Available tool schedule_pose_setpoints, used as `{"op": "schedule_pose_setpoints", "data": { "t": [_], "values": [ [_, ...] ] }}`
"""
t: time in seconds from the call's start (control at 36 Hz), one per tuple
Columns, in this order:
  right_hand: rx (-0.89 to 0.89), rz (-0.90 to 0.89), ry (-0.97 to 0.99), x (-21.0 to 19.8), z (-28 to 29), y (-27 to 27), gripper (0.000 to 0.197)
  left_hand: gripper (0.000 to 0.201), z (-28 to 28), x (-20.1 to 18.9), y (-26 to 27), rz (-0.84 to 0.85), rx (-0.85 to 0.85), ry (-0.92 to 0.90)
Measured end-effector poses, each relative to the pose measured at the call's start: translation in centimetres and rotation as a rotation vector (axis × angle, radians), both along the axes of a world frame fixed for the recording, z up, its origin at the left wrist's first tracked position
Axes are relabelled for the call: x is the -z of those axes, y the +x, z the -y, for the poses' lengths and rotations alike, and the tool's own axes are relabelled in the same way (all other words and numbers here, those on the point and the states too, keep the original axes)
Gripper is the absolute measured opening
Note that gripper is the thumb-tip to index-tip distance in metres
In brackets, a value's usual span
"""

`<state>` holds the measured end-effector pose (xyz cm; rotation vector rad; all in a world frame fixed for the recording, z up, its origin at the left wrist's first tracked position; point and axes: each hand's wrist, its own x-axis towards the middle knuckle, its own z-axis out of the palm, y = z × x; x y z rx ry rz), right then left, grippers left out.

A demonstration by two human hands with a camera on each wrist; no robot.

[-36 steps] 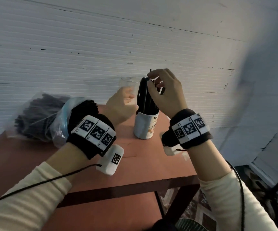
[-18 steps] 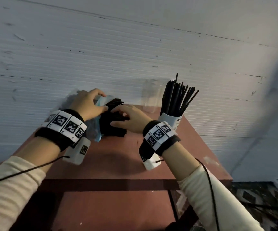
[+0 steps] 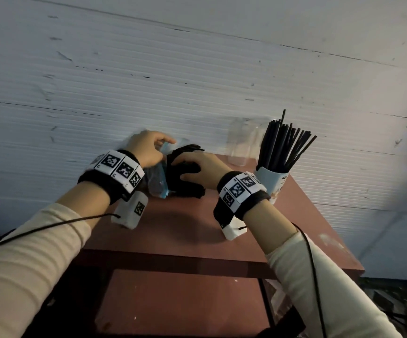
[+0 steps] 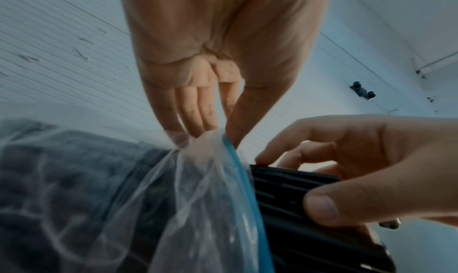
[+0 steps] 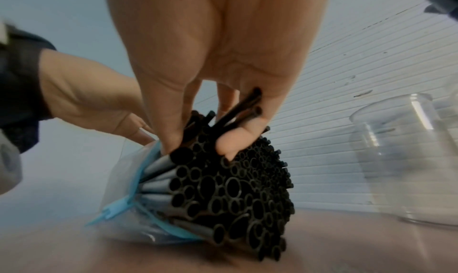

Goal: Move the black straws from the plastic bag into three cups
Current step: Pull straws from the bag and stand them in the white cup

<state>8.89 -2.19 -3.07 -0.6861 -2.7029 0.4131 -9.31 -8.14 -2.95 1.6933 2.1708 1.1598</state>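
Observation:
A clear plastic bag [image 3: 157, 181] with a blue zip rim lies on the red table [image 3: 178, 225], black straws [image 3: 185, 176] sticking out of its mouth. My left hand [image 3: 148, 150] pinches the bag's rim [image 4: 205, 140] and holds it up. My right hand [image 3: 197, 167] grips a small bunch of straws [image 5: 238, 108] at the top of the bundle [image 5: 233, 189]. A white cup [image 3: 274, 181] full of black straws stands at the right. Behind it are clear plastic cups [image 3: 242, 145], seen empty in the right wrist view [image 5: 406, 155].
A white ribbed wall [image 3: 197, 81] runs just behind the table. The table's right edge [image 3: 331, 230] drops to the floor. A lower red shelf [image 3: 178, 301] sits under the tabletop.
A second ago my right hand was at the straws in the white cup and my left by the clear cup. Both hands have since moved left to the bag; the right now grips straws.

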Motion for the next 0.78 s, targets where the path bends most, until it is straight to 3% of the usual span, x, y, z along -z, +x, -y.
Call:
{"op": "schedule_pose_setpoints", "data": {
  "t": [0.31,0.44,0.53,0.61,0.78],
  "values": [
    [0.011,-0.137,-0.071,-0.3,-1.2,1.1,0.035,0.040,0.4,-0.1,-0.6,0.042,0.073,0.062],
    [0.015,-0.144,-0.260,-1.2,-1.3,3.1,0.034,0.042,0.3,0.2,-0.8,0.067,0.115,0.043],
    [0.007,-0.132,-0.337,-1.4,-1.1,4.1,0.043,0.044,0.1,0.5,-0.8,0.064,0.115,0.027],
    [0.016,-0.078,-0.281,-1.0,-1.2,4.5,0.058,0.048,-0.2,0.9,-0.8,0.064,0.109,0.008],
    [-0.011,-0.108,-0.549,-0.2,-0.3,4.6,0.062,0.050,-0.4,1.0,-0.7,0.072,0.070,-0.020]
  ]
}}
